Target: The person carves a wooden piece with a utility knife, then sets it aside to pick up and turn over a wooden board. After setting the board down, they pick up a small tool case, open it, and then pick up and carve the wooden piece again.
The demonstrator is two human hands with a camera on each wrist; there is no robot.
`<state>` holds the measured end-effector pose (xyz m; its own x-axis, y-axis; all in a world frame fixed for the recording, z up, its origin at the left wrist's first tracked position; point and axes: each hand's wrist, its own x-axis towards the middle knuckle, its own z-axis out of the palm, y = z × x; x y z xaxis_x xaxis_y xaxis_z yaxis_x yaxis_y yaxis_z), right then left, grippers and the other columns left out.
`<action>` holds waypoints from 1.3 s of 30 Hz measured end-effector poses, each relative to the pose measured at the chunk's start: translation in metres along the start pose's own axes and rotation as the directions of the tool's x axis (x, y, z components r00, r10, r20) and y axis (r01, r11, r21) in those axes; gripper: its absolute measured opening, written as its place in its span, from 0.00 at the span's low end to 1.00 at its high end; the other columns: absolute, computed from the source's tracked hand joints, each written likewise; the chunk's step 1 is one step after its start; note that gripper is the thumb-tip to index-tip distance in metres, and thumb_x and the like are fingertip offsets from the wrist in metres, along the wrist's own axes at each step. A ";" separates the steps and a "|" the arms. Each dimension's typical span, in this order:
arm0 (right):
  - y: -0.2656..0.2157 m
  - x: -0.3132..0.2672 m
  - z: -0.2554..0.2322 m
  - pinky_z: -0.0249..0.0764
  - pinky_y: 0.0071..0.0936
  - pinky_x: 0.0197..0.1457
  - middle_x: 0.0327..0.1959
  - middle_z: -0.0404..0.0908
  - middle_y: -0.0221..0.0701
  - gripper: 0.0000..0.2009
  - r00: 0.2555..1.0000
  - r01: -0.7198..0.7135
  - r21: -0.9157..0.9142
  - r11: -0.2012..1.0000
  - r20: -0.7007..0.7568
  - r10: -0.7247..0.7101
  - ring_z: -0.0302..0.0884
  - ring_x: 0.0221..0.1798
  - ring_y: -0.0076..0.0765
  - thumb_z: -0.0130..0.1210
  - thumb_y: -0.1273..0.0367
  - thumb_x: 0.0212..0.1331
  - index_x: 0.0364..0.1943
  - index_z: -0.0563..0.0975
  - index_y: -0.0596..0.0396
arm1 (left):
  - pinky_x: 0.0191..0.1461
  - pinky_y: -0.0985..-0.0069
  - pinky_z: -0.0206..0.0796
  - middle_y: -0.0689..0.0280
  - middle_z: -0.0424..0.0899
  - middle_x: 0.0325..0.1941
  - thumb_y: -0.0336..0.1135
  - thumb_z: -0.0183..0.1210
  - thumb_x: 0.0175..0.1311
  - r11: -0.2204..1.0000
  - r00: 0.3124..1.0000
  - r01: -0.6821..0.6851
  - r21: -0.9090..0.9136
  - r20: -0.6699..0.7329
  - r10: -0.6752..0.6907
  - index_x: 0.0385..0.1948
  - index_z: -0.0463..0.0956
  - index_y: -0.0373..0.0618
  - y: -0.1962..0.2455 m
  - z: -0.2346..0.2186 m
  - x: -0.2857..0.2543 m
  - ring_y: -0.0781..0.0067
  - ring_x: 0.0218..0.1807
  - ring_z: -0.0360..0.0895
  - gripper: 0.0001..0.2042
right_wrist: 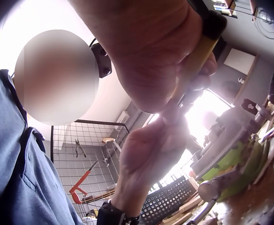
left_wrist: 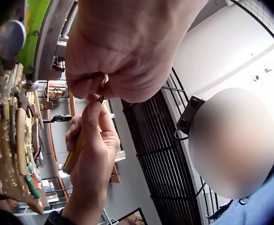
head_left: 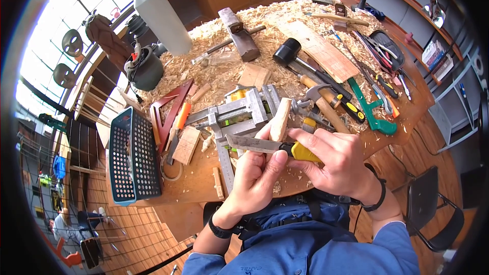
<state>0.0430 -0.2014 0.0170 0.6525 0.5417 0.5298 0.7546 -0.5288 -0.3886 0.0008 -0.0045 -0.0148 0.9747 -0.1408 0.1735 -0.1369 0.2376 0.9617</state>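
Note:
In the head view the right hand (head_left: 338, 160) grips the yellow handle (head_left: 304, 153) of a knife whose grey blade (head_left: 252, 143) points left, across the lower end of a pale carved piece of wood (head_left: 280, 121). The left hand (head_left: 257, 175) holds that wood from below, its thumb beside the base of the blade. In the left wrist view the left hand (left_wrist: 123, 47) fills the top, and the right hand (left_wrist: 95, 150) meets it around the yellow handle (left_wrist: 74, 157). The right wrist view has the right hand (right_wrist: 151, 51) round the handle (right_wrist: 198, 58), against the left hand (right_wrist: 151, 150).
Just beyond the hands is a metal vise (head_left: 237, 114) on the shaving-strewn workbench (head_left: 178, 186). A perforated basket (head_left: 133, 158) stands at left, near an orange-handled knife (head_left: 182, 117). A hammer (head_left: 326, 103), a black mallet (head_left: 288, 51) and a green saw handle (head_left: 374, 114) lie right.

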 end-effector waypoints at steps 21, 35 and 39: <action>-0.009 -0.005 0.006 0.78 0.35 0.27 0.28 0.82 0.32 0.24 1.000 0.009 0.075 0.997 -0.007 -0.008 0.83 0.24 0.41 0.71 0.61 0.55 0.55 0.81 0.55 | 0.66 0.77 0.67 0.55 0.79 0.65 0.24 0.54 0.77 0.991 0.987 -0.130 0.020 -0.091 0.131 0.73 0.59 0.29 -0.001 0.009 -0.009 0.76 0.63 0.74 0.26; -0.010 -0.006 0.010 0.78 0.36 0.27 0.30 0.84 0.34 0.26 0.998 -0.013 0.135 0.991 -0.060 0.021 0.84 0.25 0.42 0.72 0.60 0.56 0.56 0.80 0.57 | 0.64 0.74 0.70 0.52 0.77 0.67 0.23 0.58 0.74 0.962 0.982 -0.118 0.246 -0.115 0.150 0.62 0.70 0.26 -0.003 0.004 -0.008 0.74 0.65 0.74 0.18; -0.007 -0.006 0.007 0.78 0.36 0.27 0.31 0.84 0.35 0.25 1.000 -0.004 0.153 0.988 -0.007 0.005 0.85 0.26 0.43 0.72 0.59 0.57 0.56 0.80 0.57 | 0.69 0.72 0.66 0.44 0.64 0.77 0.22 0.56 0.75 0.997 0.989 -0.076 -0.005 -0.125 0.075 0.55 0.72 0.26 0.003 0.010 -0.007 0.66 0.73 0.69 0.12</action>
<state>0.0341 -0.1964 0.0118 0.6556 0.5348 0.5331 0.7540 -0.4246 -0.5012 -0.0079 -0.0129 -0.0111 0.9762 -0.0013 0.2169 -0.2096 0.2528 0.9445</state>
